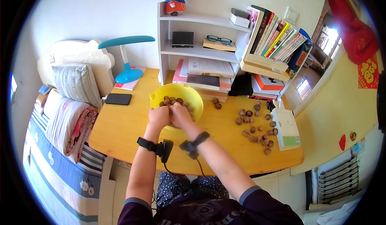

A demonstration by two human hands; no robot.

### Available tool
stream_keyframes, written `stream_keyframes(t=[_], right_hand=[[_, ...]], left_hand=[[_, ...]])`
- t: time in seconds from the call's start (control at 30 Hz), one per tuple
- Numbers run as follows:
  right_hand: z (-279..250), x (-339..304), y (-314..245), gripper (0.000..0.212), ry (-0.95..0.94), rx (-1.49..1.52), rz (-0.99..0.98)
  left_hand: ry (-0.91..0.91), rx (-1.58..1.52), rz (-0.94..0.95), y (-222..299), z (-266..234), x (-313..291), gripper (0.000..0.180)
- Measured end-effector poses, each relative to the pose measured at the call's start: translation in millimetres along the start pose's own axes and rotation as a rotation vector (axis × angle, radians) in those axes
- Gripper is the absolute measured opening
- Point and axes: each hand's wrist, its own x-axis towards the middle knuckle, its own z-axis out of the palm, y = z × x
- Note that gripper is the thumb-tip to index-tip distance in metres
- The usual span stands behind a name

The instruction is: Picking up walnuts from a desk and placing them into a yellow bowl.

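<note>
A yellow bowl with a small spout stands near the middle of the wooden desk, holding several brown walnuts. My left hand is at its near left rim, fingers curled in. Close against it, my right hand reaches over the bowl with its fingers closed too. Whatever they grip is hidden by the hands themselves. Both wrists wear black straps with small devices and cables. More walnuts lie scattered on the desk to the right, and a few walnuts sit just beside the bowl.
A white shelf with books and glasses stands behind the bowl. To its right are a book rack and a white-and-green box. A teal lamp and a dark phone occupy the desk's left side, beside a bed.
</note>
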Motion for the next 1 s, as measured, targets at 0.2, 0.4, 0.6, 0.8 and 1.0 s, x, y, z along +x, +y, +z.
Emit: stream_keyframes(t=[0.2,0.4,0.6,0.8,1.0], right_hand=[[0,1,8,0.014,-0.025,-0.029,-0.015],[-54,-5,8,0.020,0.296,0.129,0.046],[-143,-29,95,0.014,0.713,0.229,0.123],[-119,-80,166,0.022,0.270,-0.071,0.429],[-102,-66,178,0.038,0.187,-0.195,0.407]], left_hand=[[-0.008,0.101,0.036,1,10,5,0.014],[0.571,-0.065,0.121,23,-5,1,0.013],[0.526,-0.562,0.391,122,-2,-4,0.021],[0.103,-0.629,0.239,175,87,21,0.031],[-0.035,-0.955,-0.121,176,121,65,0.042]])
